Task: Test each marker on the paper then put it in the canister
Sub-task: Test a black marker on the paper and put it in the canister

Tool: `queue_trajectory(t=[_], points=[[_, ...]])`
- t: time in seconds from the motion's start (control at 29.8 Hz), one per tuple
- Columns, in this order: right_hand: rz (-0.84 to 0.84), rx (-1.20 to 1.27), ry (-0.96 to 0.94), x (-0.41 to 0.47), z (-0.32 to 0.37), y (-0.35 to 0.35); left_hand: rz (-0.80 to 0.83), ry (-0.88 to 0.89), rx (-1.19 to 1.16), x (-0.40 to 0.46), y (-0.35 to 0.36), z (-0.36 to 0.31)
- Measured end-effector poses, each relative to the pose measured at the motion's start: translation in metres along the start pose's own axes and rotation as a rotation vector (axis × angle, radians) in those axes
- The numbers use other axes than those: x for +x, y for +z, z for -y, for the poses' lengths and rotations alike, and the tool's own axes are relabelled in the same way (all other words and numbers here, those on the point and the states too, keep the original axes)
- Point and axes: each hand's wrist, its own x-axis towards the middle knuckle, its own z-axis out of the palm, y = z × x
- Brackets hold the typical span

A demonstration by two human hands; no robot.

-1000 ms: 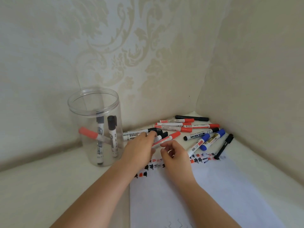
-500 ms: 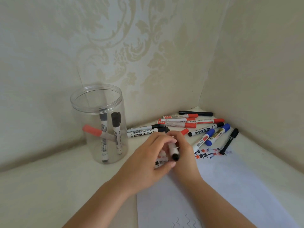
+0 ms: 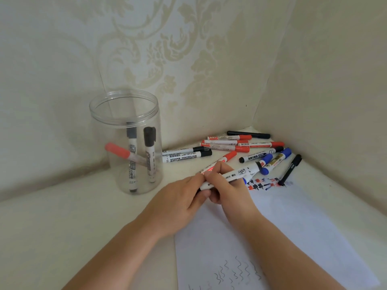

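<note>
Both hands have a grip on one white marker [image 3: 234, 174] over the top edge of the paper [image 3: 293, 222]: left hand [image 3: 178, 204] pinches its near end, right hand [image 3: 226, 185] wraps the barrel, so the near end and cap are hidden and can't be made out. Clear canister [image 3: 125, 143] with three markers stands well left on the cream tabletop [image 3: 62, 216], loose markers [image 3: 240, 147] piled in the wallpapered corner, squiggles [image 3: 234, 273] low on the sheet.
</note>
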Motion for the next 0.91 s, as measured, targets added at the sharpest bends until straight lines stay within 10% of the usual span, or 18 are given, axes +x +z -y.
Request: queue_trajectory(t=[0.91], points=[[-0.210, -0.391, 0.115, 0.000, 0.000, -0.005, -0.104, -0.411, -0.112, 0.001, -0.003, 0.016]])
